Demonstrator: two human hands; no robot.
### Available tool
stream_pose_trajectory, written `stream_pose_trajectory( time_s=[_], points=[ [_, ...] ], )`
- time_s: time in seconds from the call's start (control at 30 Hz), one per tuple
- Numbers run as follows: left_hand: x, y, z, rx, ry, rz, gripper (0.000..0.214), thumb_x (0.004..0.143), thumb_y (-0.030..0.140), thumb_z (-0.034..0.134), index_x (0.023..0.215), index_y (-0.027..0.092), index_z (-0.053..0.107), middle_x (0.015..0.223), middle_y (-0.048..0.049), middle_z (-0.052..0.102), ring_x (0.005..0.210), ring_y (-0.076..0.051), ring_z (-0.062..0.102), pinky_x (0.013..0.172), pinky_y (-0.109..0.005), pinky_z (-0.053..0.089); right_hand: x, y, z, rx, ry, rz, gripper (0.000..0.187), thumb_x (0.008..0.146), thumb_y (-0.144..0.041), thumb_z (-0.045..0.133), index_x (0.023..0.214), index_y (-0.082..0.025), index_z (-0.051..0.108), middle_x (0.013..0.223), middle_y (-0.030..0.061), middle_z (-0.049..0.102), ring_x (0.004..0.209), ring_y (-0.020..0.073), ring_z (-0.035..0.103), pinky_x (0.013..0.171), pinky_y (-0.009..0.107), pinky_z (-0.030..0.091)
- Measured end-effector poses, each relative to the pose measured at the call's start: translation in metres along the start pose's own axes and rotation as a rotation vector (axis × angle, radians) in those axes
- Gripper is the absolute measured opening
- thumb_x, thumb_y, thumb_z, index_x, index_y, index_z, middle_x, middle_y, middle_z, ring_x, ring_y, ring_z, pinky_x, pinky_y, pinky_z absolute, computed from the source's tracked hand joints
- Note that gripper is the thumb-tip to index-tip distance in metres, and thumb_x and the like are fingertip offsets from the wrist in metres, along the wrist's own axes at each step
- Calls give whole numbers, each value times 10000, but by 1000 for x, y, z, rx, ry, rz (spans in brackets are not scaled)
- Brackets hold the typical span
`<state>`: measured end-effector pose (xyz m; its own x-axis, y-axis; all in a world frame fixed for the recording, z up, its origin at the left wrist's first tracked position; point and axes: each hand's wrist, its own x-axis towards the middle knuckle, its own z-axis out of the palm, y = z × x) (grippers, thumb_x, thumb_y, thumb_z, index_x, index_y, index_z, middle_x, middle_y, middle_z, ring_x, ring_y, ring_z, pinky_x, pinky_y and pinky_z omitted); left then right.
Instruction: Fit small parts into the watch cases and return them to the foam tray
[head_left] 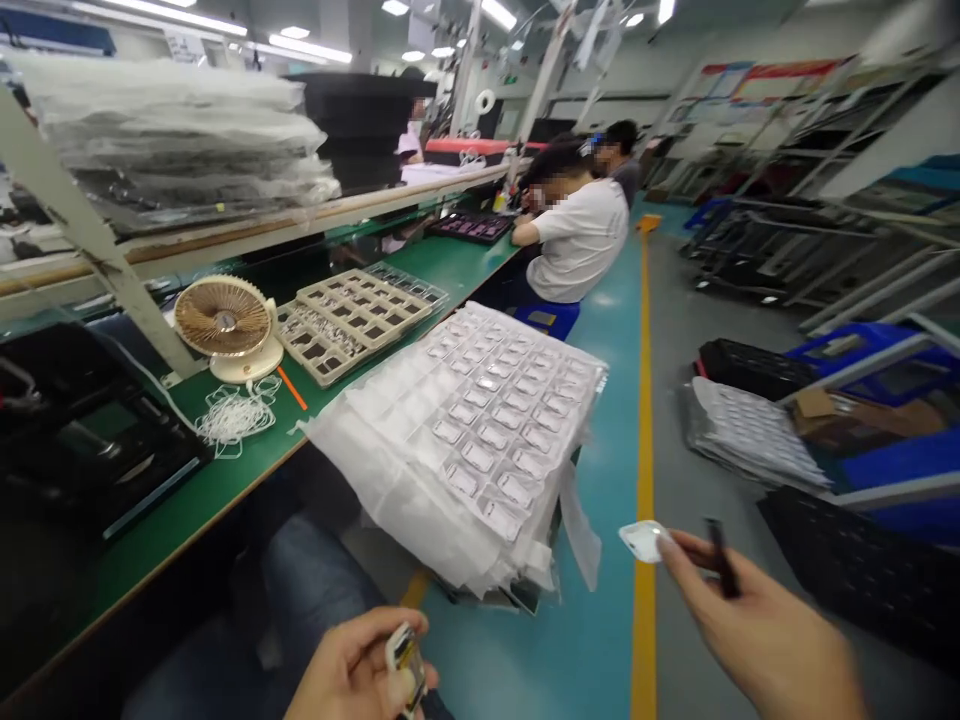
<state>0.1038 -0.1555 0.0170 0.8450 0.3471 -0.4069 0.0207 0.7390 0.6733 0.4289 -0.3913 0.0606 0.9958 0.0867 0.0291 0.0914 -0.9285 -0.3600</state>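
Note:
Low in the view, my left hand point(360, 665) is closed around a small device part point(407, 660) with a pale rim and a dark and yellowish inside. Out to the right, my right hand point(750, 615) pinches a small white translucent cover point(643, 541) between thumb and finger. A slim black tool point(721, 558) also sits in the right hand, upright between its fingers; its exact kind is unclear. Beyond both hands lies a stack of clear plastic trays point(420, 500) wrapped in white film, the top one with rows of white-rimmed pieces in its pockets.
On the green bench point(180, 555) stand a small fan point(225, 318), a bundle of white cord point(234, 418) and a beige compartment tray point(352, 318). A seated person point(577, 225) works further along. Bagged stacks point(172, 140) fill the shelf; carts and trays line the right side.

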Motion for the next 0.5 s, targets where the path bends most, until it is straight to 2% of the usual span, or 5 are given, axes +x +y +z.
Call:
stream_pose_trajectory(
  time_s=[0.07, 0.1, 0.23, 0.4, 0.5],
  points=[
    [-5, 13, 14, 44, -65, 26, 541, 657, 420, 999, 1122, 192, 843, 1354, -205, 668, 976, -317, 753, 747, -369, 608, -44, -31, -11, 185, 158, -158, 466, 857, -648, 724, 1112, -271, 821, 709, 44, 747, 560, 248, 666, 464, 317, 458],
    [-8, 20, 17, 60, -90, 27, 513, 676, 403, 989, 1127, 205, 843, 1456, -202, 603, 995, -312, 751, 762, -373, 611, -67, -53, -7, 304, 105, -323, 441, 863, -629, 738, 1079, -255, 822, 720, 39, 753, 529, 216, 640, 446, 299, 446],
    [-26, 47, 1, 66, -34, 64, 457, 764, 381, 932, 1178, 218, 830, 1453, -181, 580, 1007, -307, 748, 749, -362, 612, -142, -151, 47, 704, -426, -853, 213, 978, -417, 700, 1002, -237, 812, 871, 44, 800, 676, 182, 714, 602, 260, 559],
    [-55, 63, -48, -60, 154, 202, 420, 812, 342, 894, 1189, 176, 815, 1139, -150, 722, 972, -298, 746, 720, -333, 597, -178, -224, 108, 921, -847, -874, 179, 969, -390, 743, 1000, -221, 791, 904, 44, 781, 586, 124, 623, 511, 231, 498],
    [-66, 67, -71, -203, 120, 248, 465, 829, 352, 878, 1237, 146, 794, 994, -162, 793, 812, -235, 749, 705, -311, 578, -188, -244, 133, 1169, -1181, -753, 262, 919, -456, 801, 1021, -224, 736, 1118, 89, 794, 829, 184, 753, 687, 274, 612]
  ],
)
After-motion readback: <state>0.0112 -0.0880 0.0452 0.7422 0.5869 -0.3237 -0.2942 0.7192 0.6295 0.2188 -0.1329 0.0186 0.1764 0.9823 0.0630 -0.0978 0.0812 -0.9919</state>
